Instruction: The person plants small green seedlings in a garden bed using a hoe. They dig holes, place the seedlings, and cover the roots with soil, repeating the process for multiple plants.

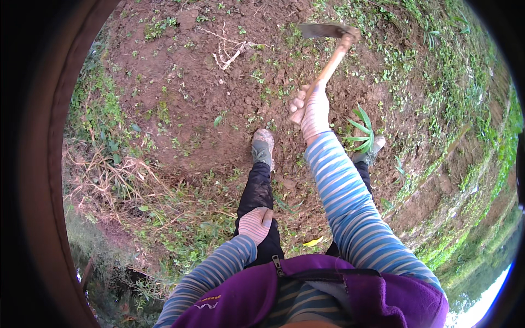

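The right hand (315,112) grips the hoe (331,66) by its handle; the head lies far of that hand, blade pointing left. The left hand (256,225), nearer and well apart from the hoe, rests on the left leg (256,191); finger spread cannot be told.

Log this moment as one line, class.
right hand: gripping wooden-handled metal hoe | left hand: on black-trousered left leg | ground: brown soil, green weeds

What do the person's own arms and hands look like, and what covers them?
The long sleeves are blue with pale crosswise bands and reach the wrists. Faint stripes show across the left hand and right hand; whether they are gloved is unclear.
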{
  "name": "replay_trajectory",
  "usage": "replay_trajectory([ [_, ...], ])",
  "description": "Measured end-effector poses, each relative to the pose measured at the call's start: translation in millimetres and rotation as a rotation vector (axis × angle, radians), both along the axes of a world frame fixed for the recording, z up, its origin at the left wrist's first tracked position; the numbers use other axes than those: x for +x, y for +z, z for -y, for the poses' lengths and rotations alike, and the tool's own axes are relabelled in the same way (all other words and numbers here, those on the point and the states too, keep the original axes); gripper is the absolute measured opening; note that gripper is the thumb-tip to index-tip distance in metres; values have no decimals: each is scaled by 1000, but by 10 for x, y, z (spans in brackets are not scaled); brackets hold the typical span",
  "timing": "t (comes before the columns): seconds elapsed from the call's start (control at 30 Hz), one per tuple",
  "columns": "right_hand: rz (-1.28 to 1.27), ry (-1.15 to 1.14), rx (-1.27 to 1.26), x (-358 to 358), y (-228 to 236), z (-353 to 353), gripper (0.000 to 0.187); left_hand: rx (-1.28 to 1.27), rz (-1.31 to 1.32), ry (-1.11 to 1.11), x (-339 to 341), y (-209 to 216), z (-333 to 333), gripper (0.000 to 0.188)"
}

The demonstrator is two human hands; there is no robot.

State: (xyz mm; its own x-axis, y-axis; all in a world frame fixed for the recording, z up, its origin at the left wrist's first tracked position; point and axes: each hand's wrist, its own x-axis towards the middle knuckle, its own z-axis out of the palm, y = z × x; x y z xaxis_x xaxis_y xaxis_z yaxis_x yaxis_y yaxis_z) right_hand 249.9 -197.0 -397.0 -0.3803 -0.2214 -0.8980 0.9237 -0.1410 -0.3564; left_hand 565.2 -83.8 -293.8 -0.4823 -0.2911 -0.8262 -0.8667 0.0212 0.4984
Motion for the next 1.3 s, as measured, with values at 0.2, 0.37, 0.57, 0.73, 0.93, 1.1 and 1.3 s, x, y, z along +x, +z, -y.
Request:
replay_trajectory([
  [0.2, 210, 159, -42, 194, -99, 179, 55, 17, 3, -6, -30, 5, 9, 35],
  [0.37, 292, 388, -77, -57, -224, -250, 54, -6, -2, -18, -26, 22, 27, 35],
  [0.57, 4, 28, -15, -60, -142, -81, 54, -1, -8, -47, 4, -9, -16, 35],
  [0.73, 468, 270, -68, 304, -159, -256, 54, 38, 4, 5, -30, -8, -10, 34],
  [0.93, 177, 245, -70, 231, -72, -485, 53, -33, -35, -16, -36, 21, 22, 32],
  [1.1, 67, 168, -262, 499, -13, -642, 55, 58, 17, -12, -63, 30, 1, 38],
  [1.3, 395, 553, 24, 581, -356, -620, 51, 59, 29, -4, -73, 54, 49, 38],
])
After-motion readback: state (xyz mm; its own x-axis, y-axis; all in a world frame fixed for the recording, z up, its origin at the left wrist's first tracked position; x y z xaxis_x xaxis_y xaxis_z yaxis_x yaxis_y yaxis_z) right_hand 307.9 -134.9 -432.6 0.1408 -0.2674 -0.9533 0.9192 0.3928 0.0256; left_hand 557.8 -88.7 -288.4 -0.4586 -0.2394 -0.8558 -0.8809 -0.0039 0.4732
